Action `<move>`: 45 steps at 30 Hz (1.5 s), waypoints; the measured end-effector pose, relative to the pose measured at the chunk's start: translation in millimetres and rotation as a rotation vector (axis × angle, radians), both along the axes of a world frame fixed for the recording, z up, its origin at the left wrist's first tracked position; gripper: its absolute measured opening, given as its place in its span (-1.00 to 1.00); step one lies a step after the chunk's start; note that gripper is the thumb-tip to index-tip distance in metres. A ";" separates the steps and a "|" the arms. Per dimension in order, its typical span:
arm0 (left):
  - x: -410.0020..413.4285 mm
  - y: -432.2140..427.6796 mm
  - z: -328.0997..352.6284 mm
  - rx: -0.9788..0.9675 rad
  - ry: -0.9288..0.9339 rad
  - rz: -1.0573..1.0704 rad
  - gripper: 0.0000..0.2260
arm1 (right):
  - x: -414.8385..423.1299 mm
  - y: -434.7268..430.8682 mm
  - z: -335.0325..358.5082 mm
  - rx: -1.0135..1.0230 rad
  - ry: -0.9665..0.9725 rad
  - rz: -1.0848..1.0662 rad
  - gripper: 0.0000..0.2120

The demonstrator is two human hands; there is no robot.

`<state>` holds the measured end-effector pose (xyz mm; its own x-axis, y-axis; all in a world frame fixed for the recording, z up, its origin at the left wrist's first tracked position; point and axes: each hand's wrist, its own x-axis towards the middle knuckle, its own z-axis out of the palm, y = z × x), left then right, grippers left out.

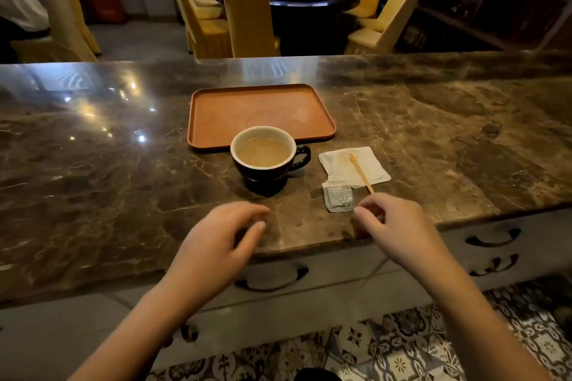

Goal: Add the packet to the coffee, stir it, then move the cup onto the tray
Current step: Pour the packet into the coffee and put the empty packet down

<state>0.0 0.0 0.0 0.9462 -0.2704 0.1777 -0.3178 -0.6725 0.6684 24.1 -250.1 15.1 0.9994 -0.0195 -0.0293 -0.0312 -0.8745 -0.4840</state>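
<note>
Nearest the camera, both hands hover over the front edge of the marble counter (123,164) and hold nothing: the left hand (213,244) is loosely spread with the fingers curved down, and the right hand (393,226) has its fingers drawn part-way together, thumb and forefinger tips apart as if shaping a pinch. Just beyond the right hand's fingertips lies the packet (338,196), flat on the stone and close to touching distance; its top edge looks ragged, though whether it is already torn open cannot be told. It should be very light and limp, with grains that shift inside, so a pinch at one corner or the top seam would lift it, and a second pinch from the other hand would likely be needed to tear or tip it. Past the packet, a wooden stirrer (361,172) rests slanted across a white napkin (356,165), thin, stiff and easy to roll, best taken near its nearer end. Beyond the left hand's fingertips, a little to its right, stands the dark cup (269,161), nearly full of milky coffee, its handle turned toward the right hand; it will be fairly heavy, breakable and prone to slop, so the handle is the hold. Farthest is the brown tray (216,114), directly behind the cup
</note>
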 end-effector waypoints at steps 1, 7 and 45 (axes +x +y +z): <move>5.7 0.8 -3.6 0.038 -0.087 0.074 -0.74 | 6.0 3.5 -2.6 -0.006 -0.048 -0.040 -0.79; 30.0 0.8 -26.8 0.442 -0.010 0.287 -0.46 | 30.7 18.6 -24.9 0.011 -0.118 -0.180 -0.69; 50.9 9.6 -50.6 0.592 0.003 0.316 -0.29 | 109.8 71.3 33.4 0.546 -0.206 0.126 -0.89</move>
